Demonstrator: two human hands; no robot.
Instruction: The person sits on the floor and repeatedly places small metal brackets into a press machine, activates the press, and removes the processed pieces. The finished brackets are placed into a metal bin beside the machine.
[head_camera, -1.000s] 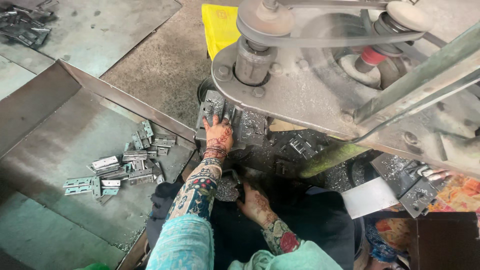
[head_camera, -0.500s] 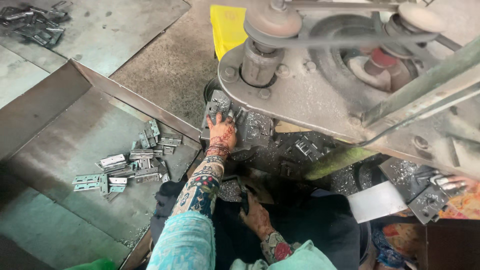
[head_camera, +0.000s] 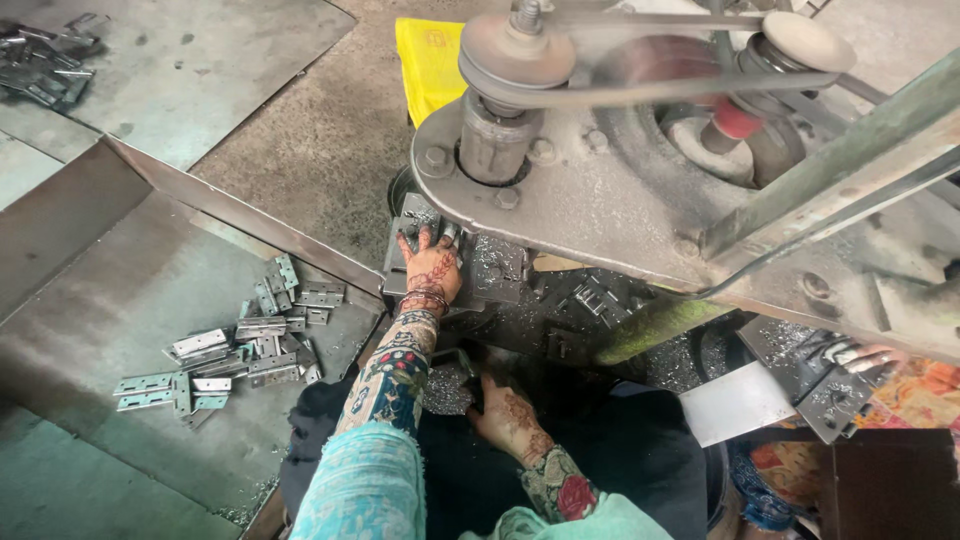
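Observation:
My left hand (head_camera: 432, 272) reaches forward under the grey machine (head_camera: 600, 200). It lies with fingers spread on a grey metal block (head_camera: 490, 270) on the machine bed. My right hand (head_camera: 510, 415) is lower, over my dark lap, its fingers curled toward a small heap of metal pieces (head_camera: 445, 388). Whether it holds one is hidden. A pile of shiny flat hinges (head_camera: 240, 350) lies on the metal tray (head_camera: 110, 300) to the left of my left arm.
A belt and pulleys (head_camera: 520, 50) turn on top of the machine. A yellow can (head_camera: 430, 60) stands behind it. Another person's hand (head_camera: 868, 358) touches metal plates at the right. More hinges (head_camera: 45, 65) lie far left on the floor sheet.
My left hand stays on the block under the machine. My right hand has shifted slightly up toward the heap of pieces. The view has tilted a little.

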